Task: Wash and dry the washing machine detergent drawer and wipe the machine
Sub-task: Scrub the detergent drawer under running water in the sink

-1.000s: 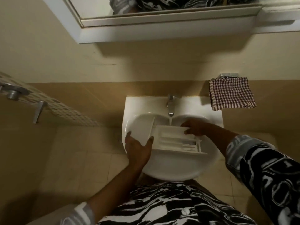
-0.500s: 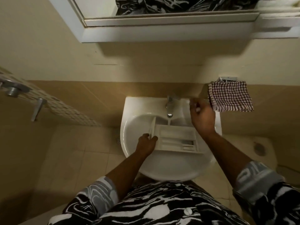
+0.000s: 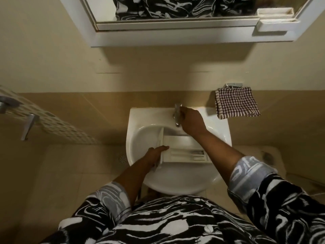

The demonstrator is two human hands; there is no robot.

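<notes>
Head view, near to far. Black-and-white swirl-patterned shirt at bottom edge, sleeves rolled up on both forearms. White round ceramic basin ahead, on beige tiled wall. White plastic compartmented detergent drawer lying in basin bowl, front panel at left, standing on edge. Left hand gripping that front panel, fingers wrapped over its near end. Right hand reaching across drawer to chrome tap, fingers closed around it. Water flow: cannot tell. Red-and-white checked cloth hanging on wall just right of basin. White-framed mirror above.
</notes>
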